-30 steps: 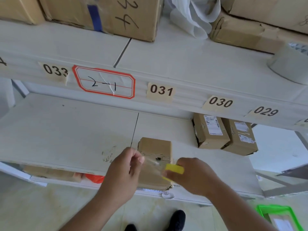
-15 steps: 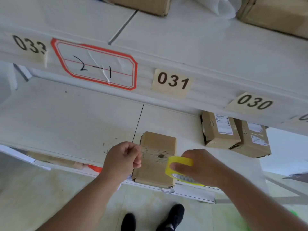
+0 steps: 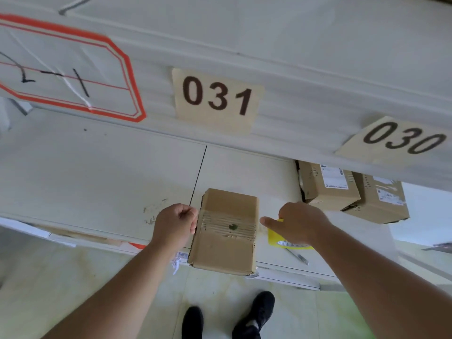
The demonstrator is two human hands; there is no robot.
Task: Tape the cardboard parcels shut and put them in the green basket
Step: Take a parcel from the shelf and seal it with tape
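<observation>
Parcel lies on lower shelf, front edge overhanging. Left hand clenched against its left side; right hand grasps yellow tape roll just right. Taping step underway. Next, likely: press strip flat, sever tape. Green basket not visible.
</observation>
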